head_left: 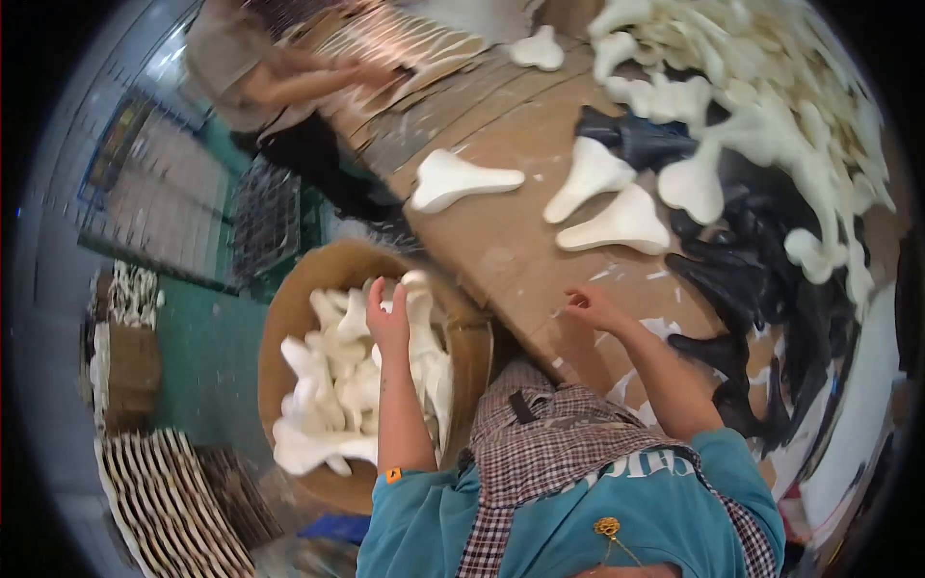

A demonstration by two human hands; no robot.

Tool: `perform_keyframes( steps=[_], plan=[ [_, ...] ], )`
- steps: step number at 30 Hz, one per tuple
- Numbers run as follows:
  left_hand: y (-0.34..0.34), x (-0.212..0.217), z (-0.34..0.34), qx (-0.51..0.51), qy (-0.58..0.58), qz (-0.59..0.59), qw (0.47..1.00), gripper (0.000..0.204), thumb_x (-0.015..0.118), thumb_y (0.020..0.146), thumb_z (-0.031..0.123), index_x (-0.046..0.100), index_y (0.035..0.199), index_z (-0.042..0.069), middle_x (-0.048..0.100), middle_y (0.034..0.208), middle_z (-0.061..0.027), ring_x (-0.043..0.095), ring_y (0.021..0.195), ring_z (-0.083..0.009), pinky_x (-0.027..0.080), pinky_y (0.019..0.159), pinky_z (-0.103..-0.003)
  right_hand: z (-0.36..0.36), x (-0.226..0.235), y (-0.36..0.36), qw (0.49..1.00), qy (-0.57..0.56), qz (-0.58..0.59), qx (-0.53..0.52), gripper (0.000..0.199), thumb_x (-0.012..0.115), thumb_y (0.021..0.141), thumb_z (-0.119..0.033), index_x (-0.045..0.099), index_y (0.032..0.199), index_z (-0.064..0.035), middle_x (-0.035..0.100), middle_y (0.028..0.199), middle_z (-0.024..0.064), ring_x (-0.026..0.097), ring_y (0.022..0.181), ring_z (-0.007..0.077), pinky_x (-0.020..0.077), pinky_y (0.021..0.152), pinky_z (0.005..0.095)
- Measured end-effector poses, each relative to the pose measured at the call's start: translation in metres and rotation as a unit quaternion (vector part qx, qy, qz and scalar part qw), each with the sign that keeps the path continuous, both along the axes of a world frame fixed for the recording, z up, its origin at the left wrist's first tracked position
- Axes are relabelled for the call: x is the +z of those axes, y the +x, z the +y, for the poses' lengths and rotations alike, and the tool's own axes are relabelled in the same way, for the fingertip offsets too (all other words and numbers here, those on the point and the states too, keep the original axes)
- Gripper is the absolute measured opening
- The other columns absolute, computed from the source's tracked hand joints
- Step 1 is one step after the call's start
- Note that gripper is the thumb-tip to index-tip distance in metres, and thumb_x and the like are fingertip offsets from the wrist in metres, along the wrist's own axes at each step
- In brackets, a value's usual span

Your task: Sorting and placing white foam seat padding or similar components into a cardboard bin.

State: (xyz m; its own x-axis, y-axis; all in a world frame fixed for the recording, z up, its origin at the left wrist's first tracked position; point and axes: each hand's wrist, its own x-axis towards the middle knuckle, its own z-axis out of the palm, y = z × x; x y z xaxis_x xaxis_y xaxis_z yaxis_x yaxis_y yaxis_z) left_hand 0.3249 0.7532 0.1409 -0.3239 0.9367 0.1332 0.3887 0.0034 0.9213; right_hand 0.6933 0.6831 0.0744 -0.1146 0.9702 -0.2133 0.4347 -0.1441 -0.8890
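My left hand [388, 313] is over a round cardboard bin full of white bicycle saddle pads [332, 390]. Its thumb and fingers are apart, and I see nothing held in them. One white saddle pad [416, 299] stands up just beside it. My right hand [592, 306] hovers over the near part of the cardboard-covered table, fingers loosely bent and apart, with nothing visible in them. Closest to it, farther up the table, lie two white saddle pads, the nearer one [621, 223] partly beside the other [590, 178]. Another saddle pad [462, 180] lies alone to their left.
Black saddle shells [737, 279] and a large heap of white pads [761, 58] cover the table's right side. The bin's rim [279, 328] meets the table edge. A co-worker [279, 87] stands at the far left beside the table. Stacked sheets [164, 491] stand at lower left.
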Motion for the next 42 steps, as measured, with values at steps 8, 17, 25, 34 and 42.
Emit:
perform_keyframes(
  steps=[8,17,25,34,42],
  plan=[
    [0.127,0.035,0.109,-0.16,0.036,0.097,0.982,0.053,0.067,0.071,0.015,0.047,0.117,-0.004,0.053,0.112,-0.0156,0.048,0.107,-0.0257,0.036,0.093,-0.033,-0.039,0.021,0.093,0.977,0.014,0.034,-0.209,0.039,0.064,0.074,-0.02,0.056,0.106,0.0,0.063,0.08,0.0107,0.06,0.075,0.0163,0.0489,0.068,0.0285],
    [0.235,0.007,0.264,-0.242,-0.023,0.062,0.968,0.048,0.067,0.071,0.016,0.051,0.113,-0.001,0.057,0.105,-0.0133,0.054,0.094,-0.021,0.043,0.081,-0.03,-0.043,0.14,0.237,0.811,0.103,0.208,-0.537,0.026,0.057,0.081,-0.008,0.055,0.105,-0.0006,0.063,0.081,0.0079,0.06,0.068,0.0131,0.0482,0.061,0.0239],
    [0.452,0.033,0.388,-0.371,-0.101,-0.019,0.923,0.046,0.064,0.076,0.019,0.048,0.116,0.003,0.056,0.087,-0.0054,0.052,0.067,-0.0109,0.042,0.056,-0.024,0.027,0.214,0.364,0.771,0.224,0.066,-0.593,0.026,0.056,0.082,-0.012,0.055,0.106,-0.0019,0.06,0.081,0.0054,0.056,0.069,0.0105,0.0458,0.06,0.0221],
    [0.739,0.087,0.405,-0.545,-0.165,-0.308,0.762,0.035,0.069,0.074,0.027,0.055,0.095,0.002,0.053,0.082,-0.002,0.047,0.067,-0.0091,0.04,0.058,-0.023,0.155,0.26,0.554,0.763,0.208,-0.184,-0.584,0.035,0.059,0.082,-0.023,0.056,0.107,0.0004,0.059,0.084,0.0031,0.054,0.074,0.0101,0.0449,0.068,0.0244],
    [0.86,0.046,0.422,-0.532,-0.208,-0.274,0.774,0.074,0.063,0.073,0.049,0.038,0.127,0.005,0.039,0.125,-0.0104,0.041,0.104,-0.0227,0.031,0.089,-0.036,0.278,0.203,0.637,0.752,0.055,-0.381,-0.535,0.084,0.07,0.064,-0.03,0.03,0.133,-0.0016,0.047,0.122,0.0228,0.047,0.112,0.0323,0.0359,0.096,0.0357]
  ],
)
